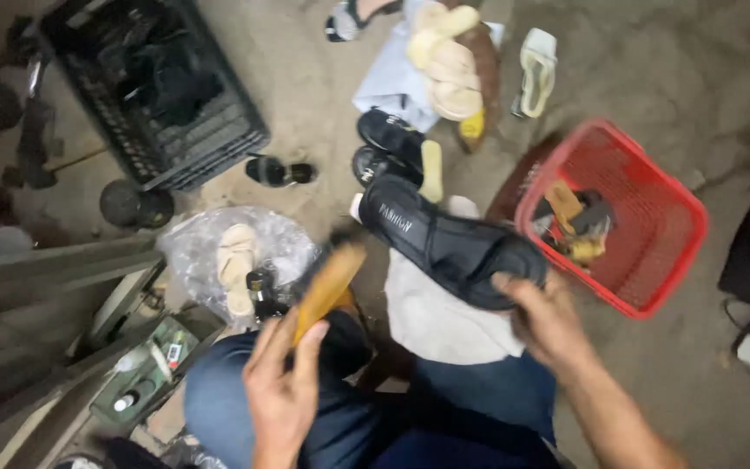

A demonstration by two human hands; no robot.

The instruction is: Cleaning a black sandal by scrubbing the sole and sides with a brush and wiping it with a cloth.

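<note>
So right hand [542, 320] fingers pinch the black slipper [451, 245] beside the red basket [653, 227]; left hand [281, 382] fingers curl around a tan sole [327, 285].

Your right hand [549, 317] grips a black slide sandal [453, 243] by its heel end; it lies tilted, toe end pointing up and to the left, its broad strap facing you, held above a pale cloth on your lap. Your left hand [281, 382] holds a tan, flat, elongated piece [330, 287], blurred, angled up and to the right, just left of the sandal.
</note>
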